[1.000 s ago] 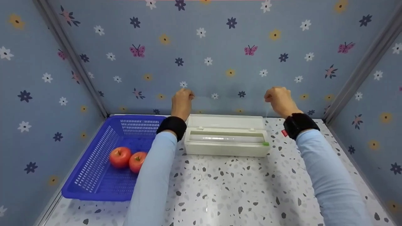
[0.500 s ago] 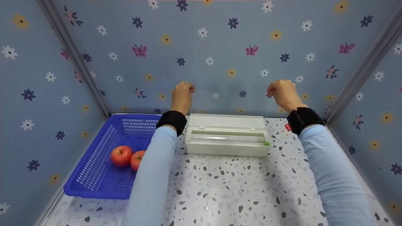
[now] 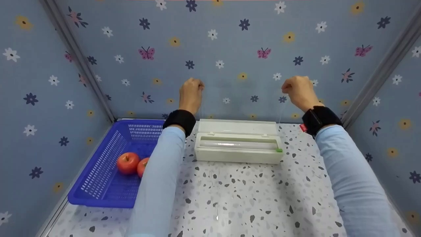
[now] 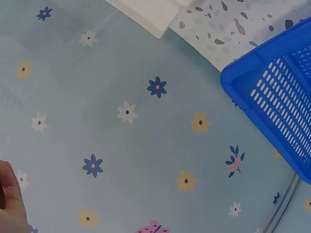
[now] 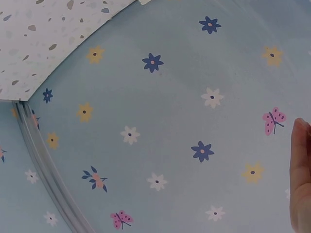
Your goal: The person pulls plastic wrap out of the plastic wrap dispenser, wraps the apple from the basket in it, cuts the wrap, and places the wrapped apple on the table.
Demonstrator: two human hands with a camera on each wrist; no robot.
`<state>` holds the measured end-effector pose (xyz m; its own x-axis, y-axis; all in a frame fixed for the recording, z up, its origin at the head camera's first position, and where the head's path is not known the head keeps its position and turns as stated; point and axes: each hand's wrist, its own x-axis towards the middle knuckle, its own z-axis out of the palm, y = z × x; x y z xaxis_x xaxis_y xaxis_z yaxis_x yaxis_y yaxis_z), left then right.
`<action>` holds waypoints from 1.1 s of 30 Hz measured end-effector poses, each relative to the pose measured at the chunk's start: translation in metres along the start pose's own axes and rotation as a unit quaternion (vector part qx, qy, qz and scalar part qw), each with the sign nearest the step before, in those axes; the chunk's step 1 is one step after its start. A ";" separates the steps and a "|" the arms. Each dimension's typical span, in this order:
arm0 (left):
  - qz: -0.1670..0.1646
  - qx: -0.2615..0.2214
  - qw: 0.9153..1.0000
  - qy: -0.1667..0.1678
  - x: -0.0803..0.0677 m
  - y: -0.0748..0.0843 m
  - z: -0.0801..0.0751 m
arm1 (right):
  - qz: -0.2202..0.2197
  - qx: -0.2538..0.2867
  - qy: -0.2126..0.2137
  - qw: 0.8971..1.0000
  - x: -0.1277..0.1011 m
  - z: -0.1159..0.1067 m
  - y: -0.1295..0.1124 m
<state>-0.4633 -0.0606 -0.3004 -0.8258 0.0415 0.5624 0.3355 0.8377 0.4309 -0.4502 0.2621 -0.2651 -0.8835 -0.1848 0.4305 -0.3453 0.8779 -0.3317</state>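
Head view: both hands raised in the upper middle of the frame, in front of the flowered back wall (image 3: pixel 230 49). Left hand (image 3: pixel 190 93) left of centre, fingers curled tight, pinching the upper left corner of a sheet of clear cling film (image 3: pixel 240 102). Right hand (image 3: pixel 297 92) right of centre, fingers curled likewise, pinching the opposite corner. Film nearly invisible; only faint edges show, running down from each hand toward the dispenser. Sheet hangs stretched between the two hands, above the box.

White cling film dispenser (image 3: pixel 238 146) sits on the speckled tabletop (image 3: pixel 236 197) at the centre of the frame, lid open toward the wall, roll (image 3: pixel 238 144) visible inside, small green slider (image 3: pixel 279 150) at its right end.

Blue plastic basket (image 3: pixel 98 184) at lower left of the frame, just left of the dispenser, partly hidden by the left sleeve. Two red apples (image 3: pixel 128 163) lie in it, side by side, touching or nearly so.

Left wrist view: mostly wallpaper; a corner of the basket at right edge, a corner of the dispenser at top, a sliver of the hand at lower left. Grip not readable from here.

Right wrist view: wallpaper, tabletop at upper left, one fingertip at the right edge.
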 end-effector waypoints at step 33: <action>-0.014 0.007 1.000 0.018 0.027 0.021 -0.030 | 0.023 -0.008 0.104 0.994 0.011 -0.025 -0.021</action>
<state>-0.4646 -0.0584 -0.2547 -0.8178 -0.0027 0.5755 0.3048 0.8462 0.4371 -0.4452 0.2521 -0.2326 -0.8125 -0.0509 0.5807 -0.3004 0.8903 -0.3423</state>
